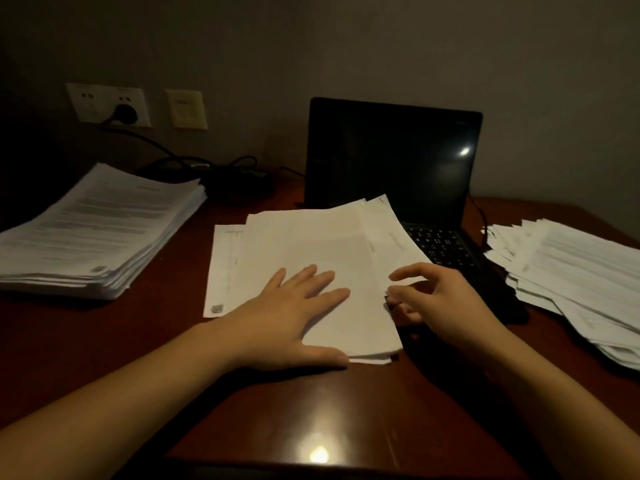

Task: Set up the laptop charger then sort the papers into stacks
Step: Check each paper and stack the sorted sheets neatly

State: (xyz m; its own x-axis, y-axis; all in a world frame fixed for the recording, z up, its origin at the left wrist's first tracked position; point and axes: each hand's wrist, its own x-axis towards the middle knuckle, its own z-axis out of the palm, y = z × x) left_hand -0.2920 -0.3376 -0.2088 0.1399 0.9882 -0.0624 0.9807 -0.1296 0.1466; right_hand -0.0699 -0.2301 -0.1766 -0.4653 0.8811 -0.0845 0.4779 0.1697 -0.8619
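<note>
We count three paper stacks on the desk [311,410]: left stack [100,230] at its left edge, centre stack [311,244], right stack [571,282] at its right edge; one laptop [391,157] behind; left hand [287,313] flat on the centre stack, fingers spread; right hand [446,306] curled at that stack's right edge, grip unclear

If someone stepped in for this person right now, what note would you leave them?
Left hand: flat, pressing on the middle pile.
Right hand: fingers curled at that pile's right edge; whether it grips a sheet is unclear.
Things: plug in the socket; laptop open, screen dark; neat stack at left; loose heap at right.
Done: the charger looks plugged in at the wall.
Left: sort the middle pile and the heap into stacks.
</note>
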